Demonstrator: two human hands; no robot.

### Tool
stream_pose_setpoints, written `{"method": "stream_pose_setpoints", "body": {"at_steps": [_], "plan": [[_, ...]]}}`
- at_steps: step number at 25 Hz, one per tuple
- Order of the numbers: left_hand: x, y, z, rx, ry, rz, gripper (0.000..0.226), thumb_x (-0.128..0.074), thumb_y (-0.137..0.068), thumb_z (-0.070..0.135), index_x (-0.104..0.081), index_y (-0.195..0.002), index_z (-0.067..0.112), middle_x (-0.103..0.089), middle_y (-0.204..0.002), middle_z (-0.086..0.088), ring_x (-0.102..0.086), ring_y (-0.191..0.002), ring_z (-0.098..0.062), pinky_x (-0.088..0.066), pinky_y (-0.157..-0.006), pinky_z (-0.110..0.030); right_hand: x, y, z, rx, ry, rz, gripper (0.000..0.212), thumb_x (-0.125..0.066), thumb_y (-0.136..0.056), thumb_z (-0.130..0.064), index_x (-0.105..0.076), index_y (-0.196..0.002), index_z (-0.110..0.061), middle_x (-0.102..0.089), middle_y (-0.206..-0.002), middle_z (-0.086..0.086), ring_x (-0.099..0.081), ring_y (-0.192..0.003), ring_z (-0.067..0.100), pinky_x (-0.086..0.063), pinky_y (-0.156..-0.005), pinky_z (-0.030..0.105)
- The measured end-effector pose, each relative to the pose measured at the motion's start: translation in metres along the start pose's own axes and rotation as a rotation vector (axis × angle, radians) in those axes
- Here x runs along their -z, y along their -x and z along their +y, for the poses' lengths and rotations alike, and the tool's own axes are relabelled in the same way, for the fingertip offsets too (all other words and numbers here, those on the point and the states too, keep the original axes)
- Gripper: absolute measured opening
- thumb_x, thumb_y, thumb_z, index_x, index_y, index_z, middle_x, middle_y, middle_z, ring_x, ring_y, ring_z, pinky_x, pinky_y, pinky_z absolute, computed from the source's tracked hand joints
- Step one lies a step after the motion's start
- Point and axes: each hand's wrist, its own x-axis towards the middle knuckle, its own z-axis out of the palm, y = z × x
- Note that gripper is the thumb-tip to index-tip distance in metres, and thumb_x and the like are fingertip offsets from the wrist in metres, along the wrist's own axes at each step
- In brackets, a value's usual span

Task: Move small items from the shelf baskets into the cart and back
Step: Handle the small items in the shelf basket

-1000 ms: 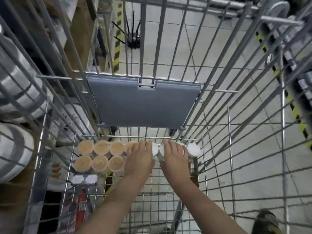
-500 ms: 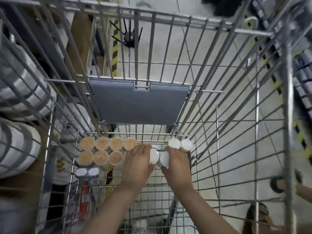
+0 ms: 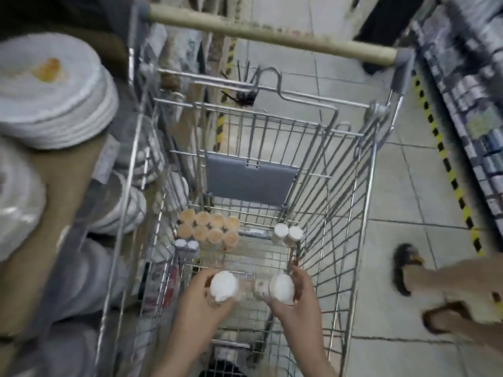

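Flanking cart (image 3: 351,186) — plate stacks (image 3: 51,91), shelving (image 3: 471,104)

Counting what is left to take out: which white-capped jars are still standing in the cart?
The two white-capped jars by the cart's far right corner, beside the orange-capped jars; each hand, left hand and right hand, holds one other.

We could not make out the bodies of the two white-capped jars in the hands: the left hand (image 3: 202,300) covered all but the round cap (image 3: 224,285) of its jar, and the right hand (image 3: 292,297) hid its jar below the cap (image 3: 281,287). Both forearms ran off the bottom edge. The stacked white plates (image 3: 51,91) at the left were smeared by blur and cut by the frame. Labels on the dark shelf goods (image 3: 473,85) at right were unreadable.
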Motion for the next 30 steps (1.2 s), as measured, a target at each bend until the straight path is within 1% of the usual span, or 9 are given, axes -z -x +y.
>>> {"method": "stream_pose_setpoints", "body": {"at_steps": [2,7,11,13,15,19,22,28,30], "plan": [[0.015,0.040,0.006,0.040,0.107,0.071,0.053,-0.083,-0.064,0.006,-0.056,-0.095,0.038,-0.063,-0.103,0.008,-0.060,-0.094,-0.010,-0.046,-0.072,-0.017,0.013,0.027,-0.009,-0.006,-0.071,-0.088,0.077,-0.084,-0.065,-0.004,-0.045,-0.126,-0.031,-0.058,-0.117,-0.006,-0.056,-0.102,0.004,-0.048,-0.075,0.015],[0.036,0.150,0.033,0.050,0.306,0.327,0.048,-0.083,-0.063,-0.001,-0.061,-0.097,0.026,-0.066,-0.095,0.002,-0.063,-0.087,-0.014,-0.049,-0.064,-0.015,0.053,0.091,-0.027,0.042,-0.176,-0.369,0.074,-0.077,-0.063,0.017,-0.051,-0.114,-0.030,-0.062,-0.108,-0.003,-0.060,-0.101,0.014,-0.051,-0.072,0.018],[0.030,0.253,0.049,-0.006,0.484,0.486,0.045,-0.083,-0.058,0.019,-0.064,-0.099,0.023,-0.068,-0.091,0.000,-0.063,-0.072,0.000,-0.049,-0.060,-0.012,0.094,0.147,-0.033,0.120,-0.208,-0.563,0.066,-0.081,-0.063,0.006,-0.057,-0.112,-0.033,-0.064,-0.107,-0.016,-0.062,-0.098,0.009,-0.050,-0.067,0.016],[0.019,0.304,0.046,-0.016,0.593,0.553,0.038,-0.081,-0.068,0.010,-0.066,-0.100,0.025,-0.068,-0.093,-0.002,-0.063,-0.070,-0.002,-0.050,-0.057,-0.015,0.110,0.173,-0.033,0.141,-0.220,-0.664,0.065,-0.088,-0.054,-0.006,-0.063,-0.109,-0.028,-0.070,-0.102,-0.010,-0.065,-0.096,0.011,-0.049,-0.072,0.020],[0.008,0.353,0.040,-0.040,0.650,0.648,0.039,-0.084,-0.059,0.021,-0.069,-0.092,0.034,-0.069,-0.090,0.001,-0.063,-0.070,-0.006,-0.049,-0.056,-0.016,0.119,0.202,-0.034,0.173,-0.211,-0.788,0.070,-0.089,-0.040,-0.019,-0.067,-0.106,-0.023,-0.072,-0.101,-0.005,-0.067,-0.094,0.014,-0.049,-0.076,0.025],[-0.005,0.452,0.026,-0.066,0.757,0.894,0.034,-0.082,-0.066,0.016,-0.066,-0.094,0.025,-0.068,-0.088,0.002,-0.062,-0.069,-0.001,-0.049,-0.054,-0.013,0.120,0.264,-0.030,0.227,-0.192,-1.042,0.064,-0.085,-0.045,-0.016,-0.067,-0.107,-0.015,-0.072,-0.100,0.003,-0.067,-0.090,0.016,-0.053,-0.071,0.025],[-0.012,0.529,0.013,-0.036,0.754,1.078,0.059,-0.076,-0.042,0.042,-0.066,-0.098,0.024,-0.071,-0.086,0.011,-0.062,-0.075,0.001,-0.049,-0.062,-0.011,0.111,0.315,-0.023,0.241,-0.148,-1.208,0.068,-0.084,-0.040,-0.023,-0.067,-0.106,-0.014,-0.072,-0.100,0.005,-0.066,-0.089,0.016,-0.053,-0.073,0.027],[-0.047,0.663,-0.022,0.041,0.866,1.453,0.060,-0.079,-0.043,0.036,-0.066,-0.100,0.025,-0.070,-0.092,0.004,-0.064,-0.083,-0.011,-0.051,-0.065,-0.021,0.091,0.427,0.003,0.196,0.009,-1.544,0.094,-0.096,-0.026,-0.039,-0.066,-0.110,-0.012,-0.070,-0.102,0.008,-0.065,-0.094,0.021,-0.051,-0.081,0.038],[-0.065,0.711,-0.035,0.071,0.881,1.570,0.055,-0.079,-0.045,0.031,-0.066,-0.098,0.023,-0.071,-0.088,0.004,-0.064,-0.080,-0.011,-0.050,-0.063,-0.021,0.084,0.477,0.016,0.207,0.098,-1.658,0.089,-0.094,-0.030,-0.033,-0.066,-0.112,-0.013,-0.070,-0.104,0.006,-0.064,-0.097,0.022,-0.051,-0.081,0.037]]}}
